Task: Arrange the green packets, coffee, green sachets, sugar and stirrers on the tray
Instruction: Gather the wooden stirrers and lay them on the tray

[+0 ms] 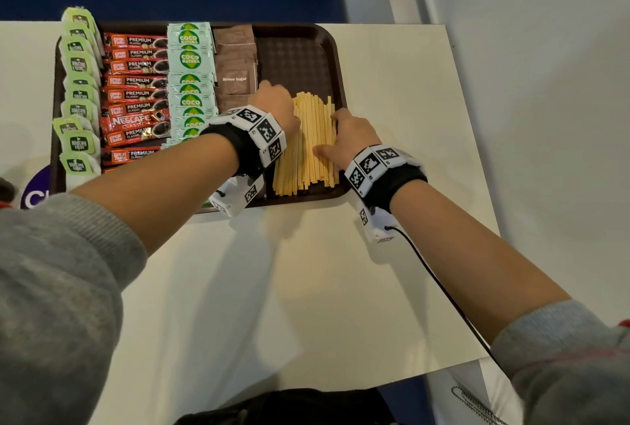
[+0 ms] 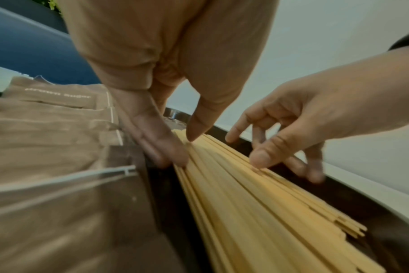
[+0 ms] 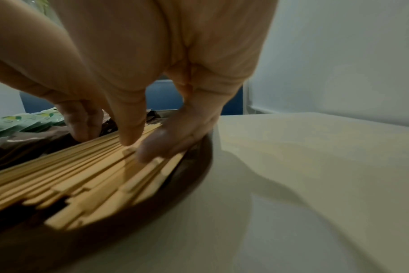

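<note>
A brown tray (image 1: 306, 49) holds columns, left to right: green packets (image 1: 78, 90), red coffee sticks (image 1: 136, 94), green sachets (image 1: 189, 84), brown sugar packets (image 1: 237, 66) and a pile of pale wooden stirrers (image 1: 310, 141). My left hand (image 1: 276, 101) sits at the pile's left side; its straight fingers (image 2: 161, 147) press against the stirrers' (image 2: 257, 212) left edge, beside the sugar (image 2: 47, 138). My right hand (image 1: 347, 135) is at the pile's right side. Its fingertips (image 3: 152, 149) rest on the stirrers (image 3: 70, 181) by the tray rim (image 3: 128, 230). Neither hand grips anything.
The tray lies at the far end of a white table (image 1: 392, 101), with a blue wall behind and a white wall at right. A purple round sign (image 1: 34, 193) shows at the left edge. A black cable (image 1: 443, 288) trails from my right wrist.
</note>
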Demonstrator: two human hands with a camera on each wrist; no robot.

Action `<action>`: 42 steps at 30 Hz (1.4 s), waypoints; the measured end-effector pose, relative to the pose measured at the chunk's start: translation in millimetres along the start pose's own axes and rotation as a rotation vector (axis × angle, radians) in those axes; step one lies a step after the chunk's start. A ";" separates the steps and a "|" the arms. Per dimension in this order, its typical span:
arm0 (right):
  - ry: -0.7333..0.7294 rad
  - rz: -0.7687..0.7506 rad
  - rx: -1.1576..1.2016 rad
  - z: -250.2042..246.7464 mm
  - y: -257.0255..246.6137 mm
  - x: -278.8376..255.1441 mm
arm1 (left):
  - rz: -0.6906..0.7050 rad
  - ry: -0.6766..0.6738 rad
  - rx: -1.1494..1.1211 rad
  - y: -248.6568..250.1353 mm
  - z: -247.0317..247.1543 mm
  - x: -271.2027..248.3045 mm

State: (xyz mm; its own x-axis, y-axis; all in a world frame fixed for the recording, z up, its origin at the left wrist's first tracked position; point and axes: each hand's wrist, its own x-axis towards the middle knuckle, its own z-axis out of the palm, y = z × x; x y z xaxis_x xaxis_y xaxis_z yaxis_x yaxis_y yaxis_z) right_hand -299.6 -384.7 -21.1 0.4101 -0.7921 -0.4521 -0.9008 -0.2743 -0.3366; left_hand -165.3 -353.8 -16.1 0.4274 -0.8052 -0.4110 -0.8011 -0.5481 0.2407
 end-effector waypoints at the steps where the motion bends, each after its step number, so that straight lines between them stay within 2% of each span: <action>1: 0.031 -0.030 -0.020 -1.2 -1.6 2.0 | -0.009 -0.002 -0.003 -0.1 0.3 0.0; 5: 0.132 -0.182 -0.107 -5.5 -12.3 18.3 | -0.038 -0.009 -0.018 -2.5 2.5 -1.4; 8: 0.119 -0.273 -0.167 -8.5 -21.2 32.8 | -0.027 -0.014 -0.006 -3.2 4.0 0.5; 13: -0.008 -0.273 -0.273 -1.9 -28.0 45.5 | -0.031 -0.017 -0.029 -4.0 3.9 3.1; 20: 0.051 -0.366 -0.257 6.2 -22.3 42.1 | -0.047 -0.034 -0.127 -4.9 6.7 2.3; 26: 0.042 -0.366 -0.251 5.7 -16.5 38.4 | -0.015 -0.027 -0.110 -3.7 6.7 -0.3; 32: -0.011 -0.351 -0.274 4.2 -20.1 37.0 | 0.042 -0.091 -0.038 -7.6 3.5 -1.1; 42: -0.041 -0.322 -0.210 -1.9 -15.5 33.0 | 0.014 -0.036 -0.036 -5.9 2.4 -8.1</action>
State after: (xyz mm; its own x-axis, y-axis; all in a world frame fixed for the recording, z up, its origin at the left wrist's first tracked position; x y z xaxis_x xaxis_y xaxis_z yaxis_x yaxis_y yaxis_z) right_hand -272.4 -407.7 -29.2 0.6787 -0.6256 -0.3847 -0.7325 -0.6148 -0.2923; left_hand -165.0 -343.5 -16.3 0.4002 -0.8048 -0.4384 -0.7913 -0.5448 0.2777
